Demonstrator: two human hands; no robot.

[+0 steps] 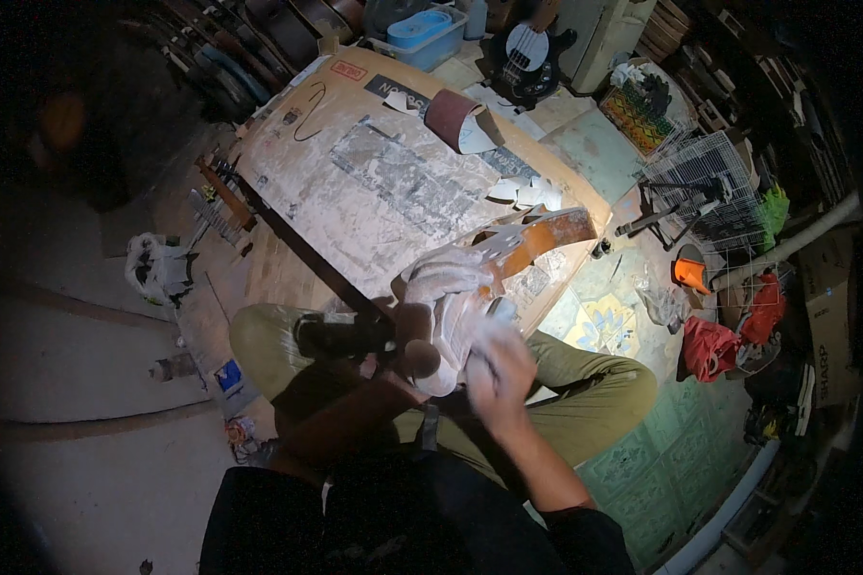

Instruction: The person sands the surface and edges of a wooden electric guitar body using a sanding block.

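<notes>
One shirt (393, 522); two hands (501, 372) — one wooden piece (448, 331)

Work surface and floor, seen from above my lap. A large printed cardboard sheet (288, 182), coated with pale dust, lies flat before me. On its far half rests a curled, maroon-faced sheet (448, 119); torn pale paper scraps (523, 195) lie near its right edge. The floor (633, 479) beneath is, to my right, patterned green tile, bearing a red bag (710, 348) and a clear crumpled bag (664, 305). To my left, a white plastic bag (155, 266) lies beside assorted tools (222, 196).
</notes>
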